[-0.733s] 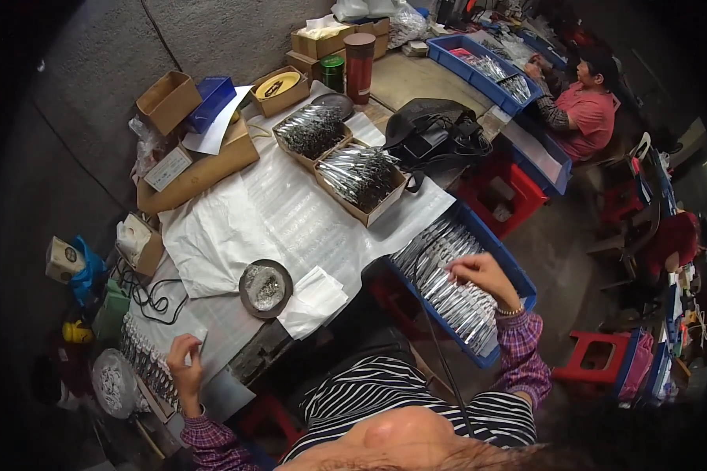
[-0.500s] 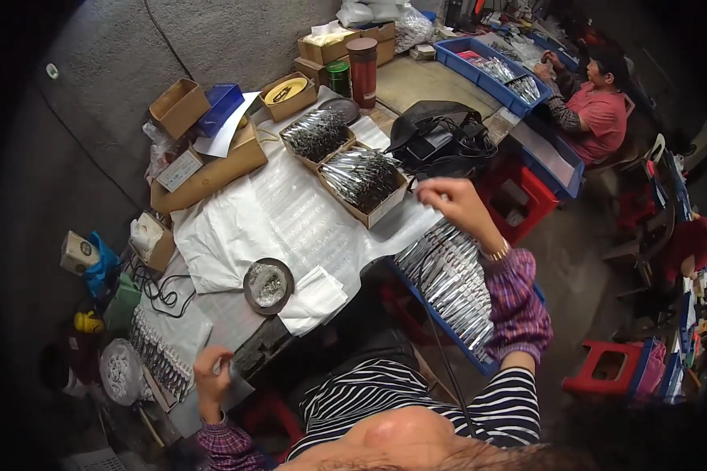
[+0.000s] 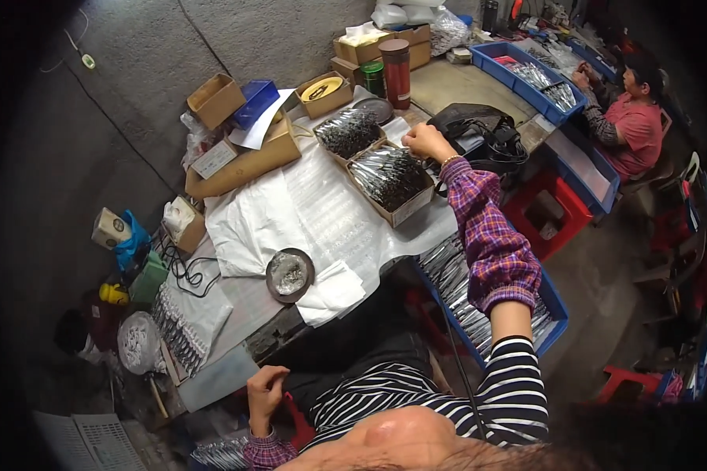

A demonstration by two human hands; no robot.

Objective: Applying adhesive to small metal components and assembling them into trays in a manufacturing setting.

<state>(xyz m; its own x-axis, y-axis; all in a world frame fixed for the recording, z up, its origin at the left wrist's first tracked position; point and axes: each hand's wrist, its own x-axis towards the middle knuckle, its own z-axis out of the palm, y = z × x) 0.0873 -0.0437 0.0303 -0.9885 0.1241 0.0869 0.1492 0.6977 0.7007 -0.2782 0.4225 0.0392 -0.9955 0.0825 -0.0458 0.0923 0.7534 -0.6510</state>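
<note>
My right hand point(image 3: 430, 144) is stretched out over the bench, fingers curled into a pinch just above the right edge of a small cardboard box point(image 3: 413, 208). Slender silvery metal tools point(image 3: 383, 171) with dark ends fill that box. Whatever the fingertips hold, if anything, is too small to make out. My left hand point(image 3: 266, 390) is low, off the bench's near corner, its fingers curled together; their contents are hidden. Beside my right upper arm, a blue crate point(image 3: 557, 333) holds many similar metal tools point(image 3: 450, 289) lying in rows.
A round dark dish point(image 3: 303, 292) and folded white cloth point(image 3: 334, 297) lie near the bench's front. More metal pieces point(image 3: 179, 330) line its left end. Behind are a black bag point(image 3: 471, 118) and a brown-red flask point(image 3: 395, 74). A red stool point(image 3: 543, 210) and a co-worker point(image 3: 635, 129) are right.
My right hand has moved from above the blue crate, away from me and leftward, to the box of tools. My left hand has drawn back from the bench's left end. The view has shifted slightly.
</note>
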